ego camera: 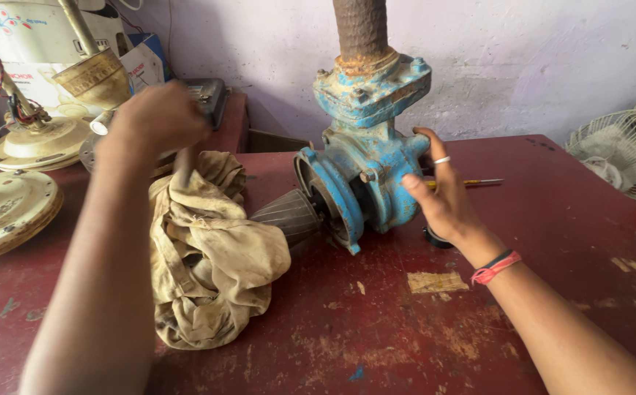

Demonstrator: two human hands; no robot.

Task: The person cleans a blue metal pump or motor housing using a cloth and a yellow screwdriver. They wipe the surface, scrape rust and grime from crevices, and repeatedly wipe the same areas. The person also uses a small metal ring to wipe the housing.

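Note:
A blue, rusty cast pump body [365,157] stands on the dark red table [405,329], with a rusty pipe [360,29] rising from its top. A dark ribbed cone [286,214] pokes out of its round flange on the left. My right hand [438,194] rests open against the pump's right side, a ring on one finger and bands at the wrist. My left hand [158,117] is raised above a dirty beige cloth [204,245], fist closed around a thin dark tool handle [184,162] that points down; most of it is hidden.
A yellow-handled screwdriver [471,182] lies behind the pump. Cream ceiling-fan parts [10,205] crowd the table's left edge. A white wire fan guard [625,164] stands at the right. Boxes and a dark case [208,99] sit at the back left by the wall.

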